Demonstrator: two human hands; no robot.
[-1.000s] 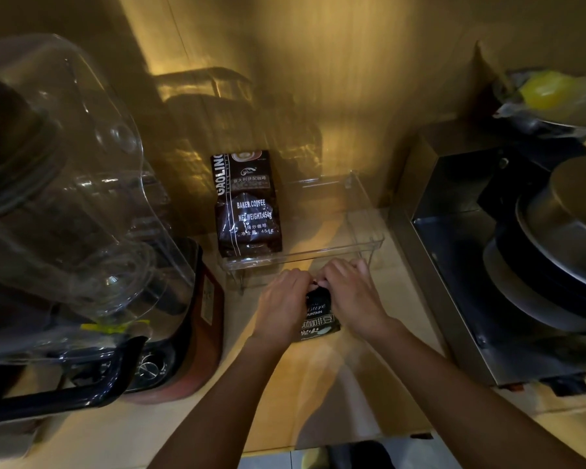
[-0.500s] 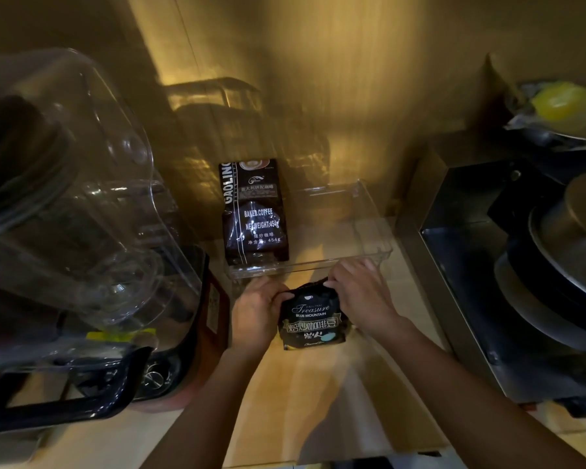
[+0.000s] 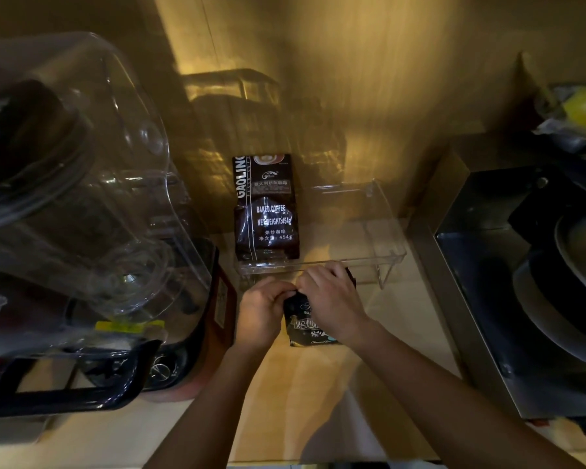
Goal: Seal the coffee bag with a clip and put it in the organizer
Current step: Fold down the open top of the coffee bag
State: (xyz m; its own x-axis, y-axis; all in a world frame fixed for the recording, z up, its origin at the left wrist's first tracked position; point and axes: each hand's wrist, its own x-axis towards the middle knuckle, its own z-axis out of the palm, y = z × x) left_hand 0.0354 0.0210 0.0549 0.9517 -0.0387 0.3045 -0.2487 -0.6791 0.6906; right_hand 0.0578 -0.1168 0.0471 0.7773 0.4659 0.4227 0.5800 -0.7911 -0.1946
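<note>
A small black coffee bag [image 3: 308,330] stands on the wooden counter just in front of the clear organizer [image 3: 384,245]. My left hand [image 3: 263,308] grips the bag's top left corner. My right hand [image 3: 332,297] covers the top of the bag and presses it down, fingers closed over the folded edge. No clip shows; the hands hide the bag's top. A taller dark coffee bag [image 3: 266,211] labelled "Baked Coffee" stands in the left part of the organizer.
A large blender with a clear jug [image 3: 71,204] and a black handle [image 3: 61,387] fills the left side. A steel appliance [image 3: 508,292] with stacked pans [image 3: 575,265] stands at the right. The right half of the organizer holds nothing.
Half a second ago my hands held the bag's sides with its front label showing. Now both hands have closed over its top, my right hand covering most of the label.
</note>
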